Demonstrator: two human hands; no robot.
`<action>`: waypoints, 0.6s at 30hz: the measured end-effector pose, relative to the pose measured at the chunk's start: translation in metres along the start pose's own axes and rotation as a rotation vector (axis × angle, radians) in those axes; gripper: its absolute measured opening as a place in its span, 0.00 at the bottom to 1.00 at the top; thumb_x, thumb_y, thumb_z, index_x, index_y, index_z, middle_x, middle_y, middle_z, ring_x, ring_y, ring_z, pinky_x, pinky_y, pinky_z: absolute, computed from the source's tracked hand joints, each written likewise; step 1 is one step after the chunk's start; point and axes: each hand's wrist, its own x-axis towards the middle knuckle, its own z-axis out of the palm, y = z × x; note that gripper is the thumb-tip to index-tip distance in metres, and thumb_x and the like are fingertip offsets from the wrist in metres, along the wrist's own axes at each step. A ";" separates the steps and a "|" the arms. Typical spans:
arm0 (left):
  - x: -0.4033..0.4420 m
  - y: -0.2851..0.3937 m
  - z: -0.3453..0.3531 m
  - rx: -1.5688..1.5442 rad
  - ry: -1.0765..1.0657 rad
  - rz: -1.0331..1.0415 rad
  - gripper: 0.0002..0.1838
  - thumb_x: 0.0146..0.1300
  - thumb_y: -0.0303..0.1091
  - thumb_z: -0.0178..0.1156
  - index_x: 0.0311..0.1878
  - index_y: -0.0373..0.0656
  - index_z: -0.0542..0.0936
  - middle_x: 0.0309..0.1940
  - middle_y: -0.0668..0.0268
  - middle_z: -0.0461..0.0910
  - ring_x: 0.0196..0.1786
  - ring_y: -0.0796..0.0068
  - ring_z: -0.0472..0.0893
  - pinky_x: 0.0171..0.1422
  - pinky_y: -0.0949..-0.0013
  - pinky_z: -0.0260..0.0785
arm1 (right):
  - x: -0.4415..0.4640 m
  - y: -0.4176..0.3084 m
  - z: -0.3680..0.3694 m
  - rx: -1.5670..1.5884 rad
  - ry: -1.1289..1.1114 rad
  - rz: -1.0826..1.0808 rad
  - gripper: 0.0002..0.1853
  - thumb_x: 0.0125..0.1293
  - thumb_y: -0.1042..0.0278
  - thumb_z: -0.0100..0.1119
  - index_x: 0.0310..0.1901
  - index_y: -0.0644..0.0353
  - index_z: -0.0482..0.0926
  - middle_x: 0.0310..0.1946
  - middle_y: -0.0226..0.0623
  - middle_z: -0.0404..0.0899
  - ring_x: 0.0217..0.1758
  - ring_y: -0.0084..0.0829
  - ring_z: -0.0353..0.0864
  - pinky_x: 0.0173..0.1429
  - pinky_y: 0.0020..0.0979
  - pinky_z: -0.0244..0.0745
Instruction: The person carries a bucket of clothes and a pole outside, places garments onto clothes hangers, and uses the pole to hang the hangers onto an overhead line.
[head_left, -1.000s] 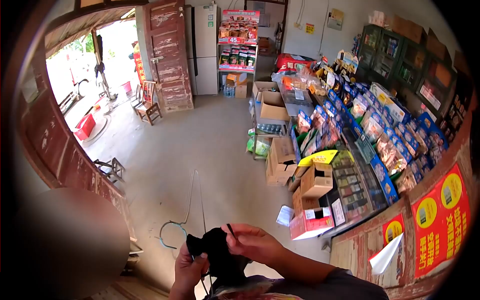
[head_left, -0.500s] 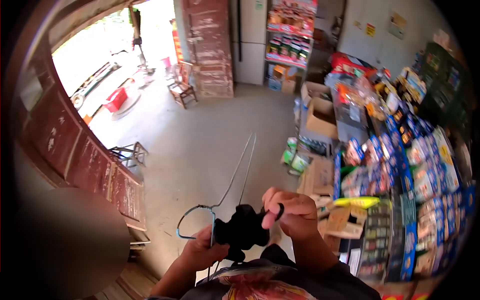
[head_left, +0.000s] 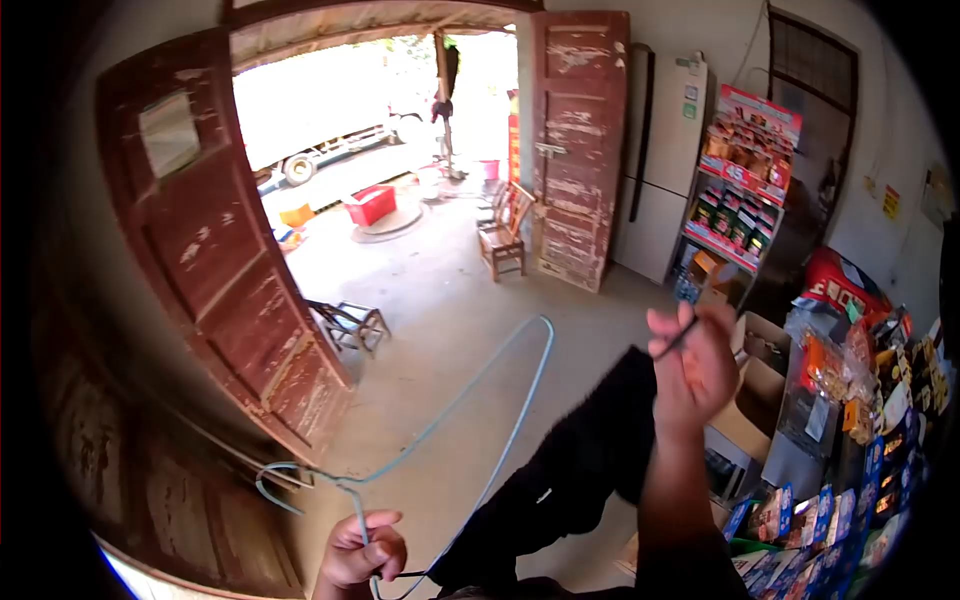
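A pale blue wire hanger (head_left: 440, 420) spans the lower middle, its hook pointing left. My left hand (head_left: 365, 550) is closed around the hanger's wire near the bottom edge, and a thin black strap runs from it toward a black cloth item (head_left: 560, 480). The cloth hangs stretched out to the right of the hanger, a small white mark on it. Raised at the cloth's upper right, my right hand (head_left: 695, 365) pinches a thin black strap. Where that strap joins the cloth is hidden.
Wooden double doors (head_left: 580, 150) stand open to a bright yard with a red tub (head_left: 371, 205). Chairs (head_left: 502, 240) are near the doorway. A fridge (head_left: 660, 160), a snack rack (head_left: 745, 180), cardboard boxes (head_left: 757, 395) and packaged goods (head_left: 820, 520) line the right side.
The view has turned left toward the doorway. My right hand has moved up and away from my left, and the bunched black cloth is now stretched out long. The hanger shows larger.
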 end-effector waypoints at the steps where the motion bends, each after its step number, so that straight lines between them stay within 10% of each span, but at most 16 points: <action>1: 0.009 -0.008 -0.006 -0.016 0.017 -0.005 0.26 0.70 0.30 0.57 0.70 0.40 0.67 0.18 0.62 0.73 0.20 0.73 0.71 0.26 0.71 0.60 | 0.001 0.024 0.012 0.189 0.082 0.161 0.17 0.61 0.75 0.64 0.53 0.65 0.80 0.37 0.36 0.83 0.40 0.35 0.83 0.42 0.29 0.74; 8: 0.131 -0.034 -0.038 -0.005 -0.095 -0.101 0.23 0.69 0.41 0.60 0.60 0.36 0.75 0.15 0.65 0.72 0.13 0.80 0.65 0.18 0.75 0.55 | -0.009 0.148 0.061 0.773 -0.192 0.677 0.18 0.66 0.62 0.65 0.51 0.66 0.79 0.45 0.39 0.80 0.45 0.37 0.85 0.55 0.34 0.76; 18: 0.250 -0.029 -0.053 0.029 -0.094 -0.224 0.21 0.68 0.27 0.59 0.62 0.29 0.74 0.21 0.69 0.71 0.22 0.80 0.67 0.28 0.75 0.58 | 0.028 0.266 0.063 1.087 -0.513 0.565 0.15 0.62 0.73 0.67 0.50 0.66 0.79 0.42 0.40 0.80 0.40 0.30 0.81 0.44 0.30 0.75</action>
